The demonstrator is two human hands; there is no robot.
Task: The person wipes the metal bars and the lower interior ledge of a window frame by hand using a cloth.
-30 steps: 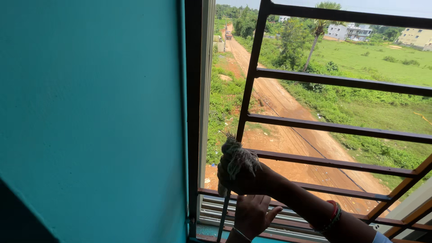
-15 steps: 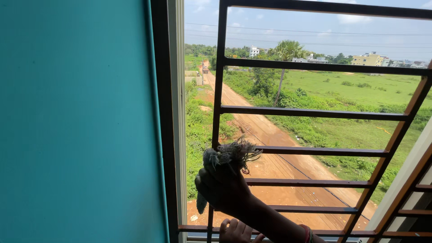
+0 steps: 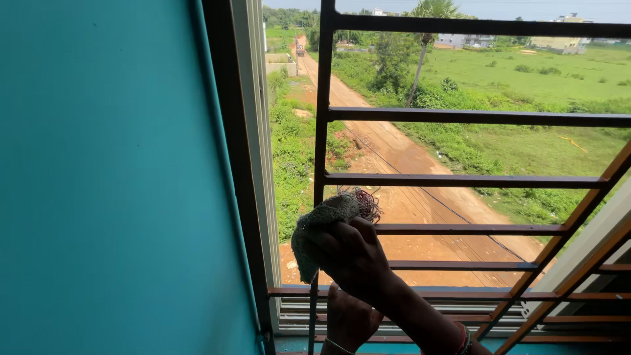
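The right hand (image 3: 351,256) was closed around a frayed grey rag (image 3: 315,227), pressing it against the upright bar of the brown window grille (image 3: 460,117). The left hand (image 3: 348,319) lay lower, by the bottom rail near the sill (image 3: 420,309); whether it gripped the rail could not be told. A loose grip could have let the rag slip between the bars to the dirt road (image 3: 394,158) far below. No container was in view.

Upper-floor home: teal wall (image 3: 112,177), barred window grille (image 3: 460,117).
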